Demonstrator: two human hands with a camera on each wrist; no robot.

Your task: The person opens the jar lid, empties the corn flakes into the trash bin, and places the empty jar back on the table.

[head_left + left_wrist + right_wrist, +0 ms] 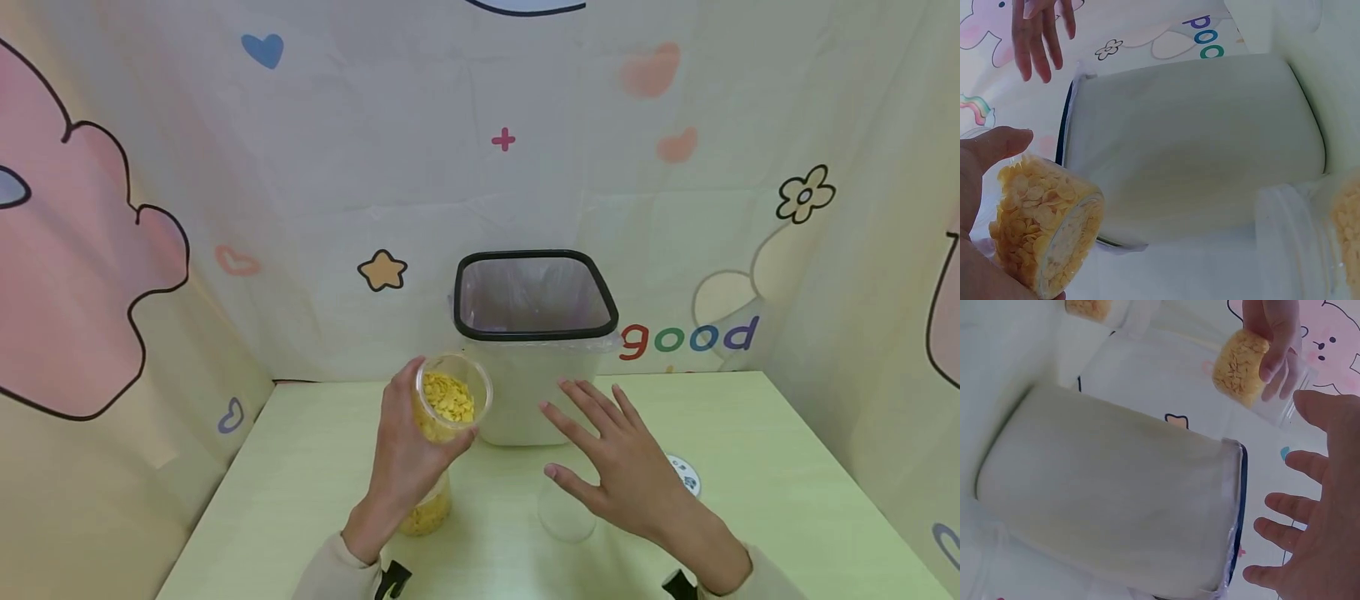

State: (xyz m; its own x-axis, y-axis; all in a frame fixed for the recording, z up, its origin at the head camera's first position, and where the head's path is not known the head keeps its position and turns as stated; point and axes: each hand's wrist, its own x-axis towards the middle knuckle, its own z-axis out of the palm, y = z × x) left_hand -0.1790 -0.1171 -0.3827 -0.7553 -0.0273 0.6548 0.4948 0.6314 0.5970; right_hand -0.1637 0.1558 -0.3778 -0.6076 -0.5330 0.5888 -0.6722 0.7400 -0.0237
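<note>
pale cream sleeves on both arms, and look at the left sleeve: soft creases, plain cloth edge, stopping right at the wrist. over to the right sleeve, same pale cloth, same plain finish! now the black gear at the near edge: left black piece, angular with a bent, hooked outline; right black piece, a tilted block. beyond the cloth, left hand and right hand bare, the fingers round-tipped.
</note>
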